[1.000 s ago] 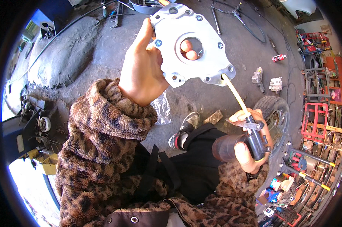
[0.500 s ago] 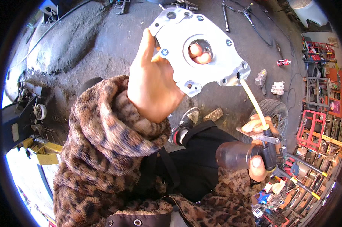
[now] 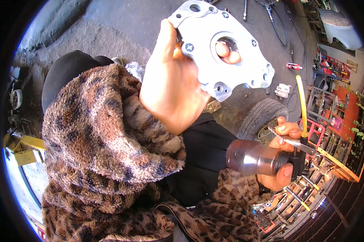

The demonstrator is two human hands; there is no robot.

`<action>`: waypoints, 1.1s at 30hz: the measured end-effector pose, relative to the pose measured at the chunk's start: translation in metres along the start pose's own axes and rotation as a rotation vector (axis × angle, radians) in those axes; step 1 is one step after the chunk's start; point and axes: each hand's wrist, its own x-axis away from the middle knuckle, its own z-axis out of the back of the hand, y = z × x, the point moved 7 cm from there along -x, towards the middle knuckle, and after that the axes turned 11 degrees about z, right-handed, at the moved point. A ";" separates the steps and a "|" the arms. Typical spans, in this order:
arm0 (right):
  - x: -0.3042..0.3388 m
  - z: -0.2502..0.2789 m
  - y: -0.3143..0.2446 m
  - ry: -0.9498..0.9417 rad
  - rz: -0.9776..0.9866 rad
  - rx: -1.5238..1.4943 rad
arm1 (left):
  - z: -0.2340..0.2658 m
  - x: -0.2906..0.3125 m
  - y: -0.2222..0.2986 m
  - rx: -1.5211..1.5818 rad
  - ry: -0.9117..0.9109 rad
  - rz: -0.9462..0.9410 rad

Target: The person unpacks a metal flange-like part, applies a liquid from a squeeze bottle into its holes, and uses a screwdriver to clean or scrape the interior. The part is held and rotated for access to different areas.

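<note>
My left hand [image 3: 174, 86] grips a flat silver metal plate, an oil-pump-like engine part [image 3: 214, 66], holding it up in front of me. The plate has a large round central hole, smaller bolt holes and several screws. Two fingertips show through the central hole. Lower right, my right hand [image 3: 282, 176] is closed around the black head of an oil can [image 3: 250, 156] with a brown see-through bottle, a metal lever and a yellow tube spout. The bottle lies tilted sideways. The spout's tip stands to the right of the plate, apart from it.
On the dark floor beyond are a tyre [image 3: 257, 120], a red can [image 3: 293, 66], a silver metal part [image 3: 282, 90] and a cable [image 3: 279, 30]. Racks with tools and red frames [image 3: 325, 109] line the right side. A yellow metal box [image 3: 29, 150] stands at left.
The spout's tip has left the plate's lower right hole and swung right and upright. The plate has shifted slightly right and up in view. The whole view has turned.
</note>
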 end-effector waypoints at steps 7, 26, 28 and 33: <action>-0.004 -0.004 -0.003 -0.147 -0.021 -0.096 | -0.002 -0.001 -0.003 0.085 -0.082 0.024; -0.015 0.000 -0.011 -0.030 0.157 0.169 | -0.009 0.005 -0.004 0.012 -0.099 0.089; -0.018 0.000 -0.013 -0.070 0.122 0.180 | -0.015 0.003 -0.003 -0.032 -0.151 0.096; -0.017 -0.008 -0.011 -0.194 0.056 0.176 | -0.015 0.004 -0.003 -0.048 0.067 0.032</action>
